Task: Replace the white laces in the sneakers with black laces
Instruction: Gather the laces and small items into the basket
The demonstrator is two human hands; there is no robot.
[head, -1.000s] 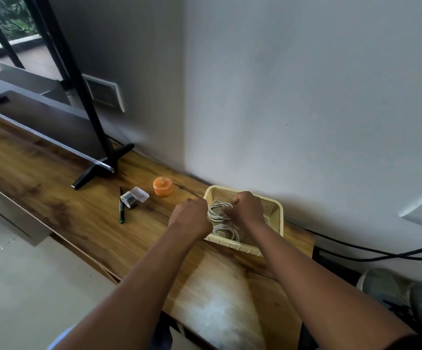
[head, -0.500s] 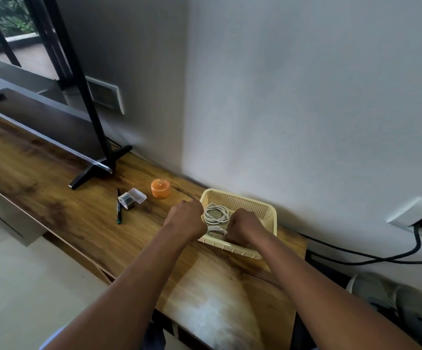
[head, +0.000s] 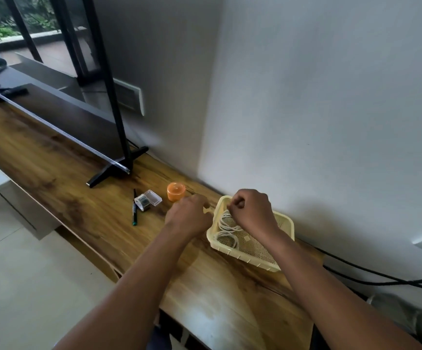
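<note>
While both forearms reach up from the bottom of the frame, the right hand (head: 251, 213) sits above the pale yellow mesh basket (head: 284, 224) at centre right, back of the hand toward the camera, fingers curled in with fingertips and thumb pinched together at the top; the white laces (head: 226, 227) rise from the basket floor to that pinch, the rest coiled in loops in the basket's left half. The left hand (head: 188, 217) is just left of the basket's left rim, knuckles up, fingers bent toward the rim; whether it grips a lace or the rim, I cannot tell. The basket rests on the wooden tabletop (head: 78, 198) close to the white wall. Left of the hands, toward frame centre, stand an orange candle (head: 176, 191), a small clear plastic box (head: 148, 199) and a dark pen (head: 134, 208). A black stand foot (head: 114, 169) lies further left.
</note>
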